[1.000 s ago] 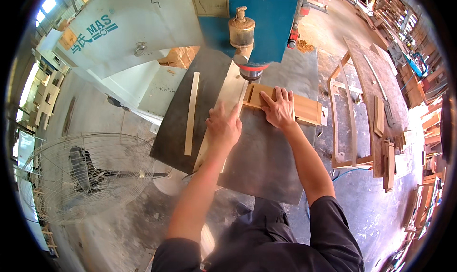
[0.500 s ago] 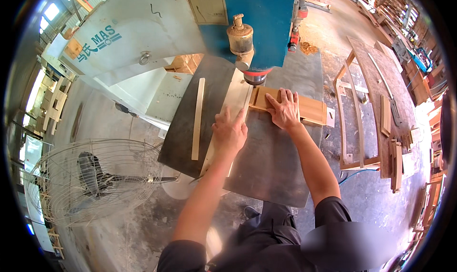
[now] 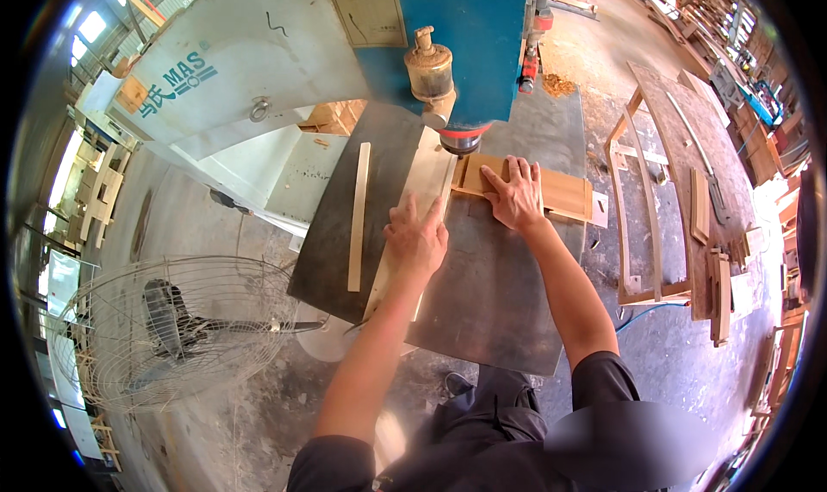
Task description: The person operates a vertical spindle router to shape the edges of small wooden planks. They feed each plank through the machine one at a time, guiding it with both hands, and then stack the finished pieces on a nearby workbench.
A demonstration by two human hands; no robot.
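My left hand (image 3: 418, 233) lies on a long pale wooden board (image 3: 432, 169) on the machine's dark metal table (image 3: 482, 302), fingers spread toward its right edge. My right hand (image 3: 517, 195) presses, fingers spread, on a shorter orange-brown wooden piece (image 3: 564, 199) lying crosswise against that board's right side. Just above where the two pieces meet is the spindle head with a red ring (image 3: 465, 136); its tool tip is hard to make out. A loose thin pale strip (image 3: 358, 216) lies left of the board.
The blue and white machine body (image 3: 457, 61) stands over the table. A wire-caged fan (image 3: 177, 320) is at the left. At the right are a wooden bench (image 3: 689, 147) with strips and offcuts and a wooden frame (image 3: 655, 233). Sawdust (image 3: 558, 85) is heaped beyond the table.
The whole view has shifted slightly, with the table appearing a little further right and lower than a second ago. Both hands keep their places on the wood, with no clear movement.
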